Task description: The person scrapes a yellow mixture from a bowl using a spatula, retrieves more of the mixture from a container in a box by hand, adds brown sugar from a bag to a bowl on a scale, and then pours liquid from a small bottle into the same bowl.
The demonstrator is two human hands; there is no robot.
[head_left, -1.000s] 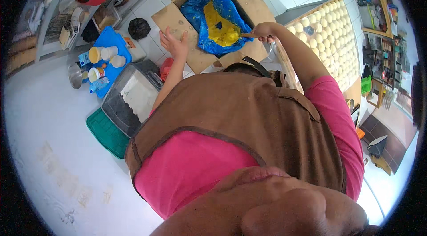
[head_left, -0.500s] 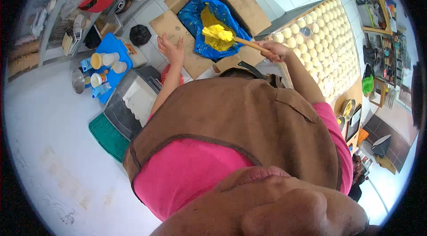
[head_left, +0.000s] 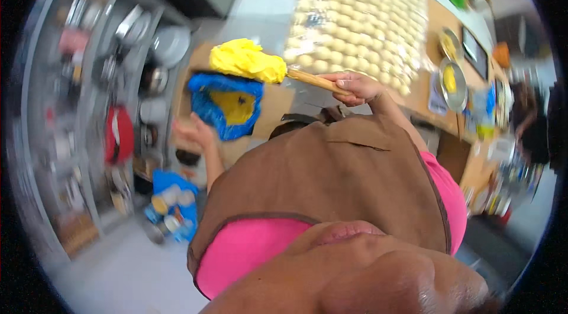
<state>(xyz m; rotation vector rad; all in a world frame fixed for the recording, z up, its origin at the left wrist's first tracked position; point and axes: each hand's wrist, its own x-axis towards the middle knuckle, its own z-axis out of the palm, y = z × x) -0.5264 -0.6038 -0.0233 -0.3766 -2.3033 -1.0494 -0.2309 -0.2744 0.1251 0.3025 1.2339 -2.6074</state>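
Note:
My right hand [head_left: 358,89] grips the wooden handle [head_left: 312,80] of a tool whose far end carries a big lump of soft yellow paste [head_left: 245,60], held up above a cardboard box [head_left: 278,107]. Inside the box is a blue plastic bag [head_left: 207,104] with more yellow smears in it. My left hand [head_left: 195,133], blurred, is empty with fingers apart near the box's left side. Rows of pale round dough balls [head_left: 343,24] under clear plastic lie just past my right hand; the blade under the paste is hidden.
Grey shelving [head_left: 121,77] with pots and dishes runs along the left, above a blue mat [head_left: 186,222] with tubs. A wooden table [head_left: 438,21] at right holds two metal bowls [head_left: 458,95] with yellow contents and a tablet [head_left: 475,53]. Another person [head_left: 529,133] is at far right.
The tool, down in the bag a second ago, has come up out of it with the yellow lump. My view has swung round, bringing the table and bowls further into sight.

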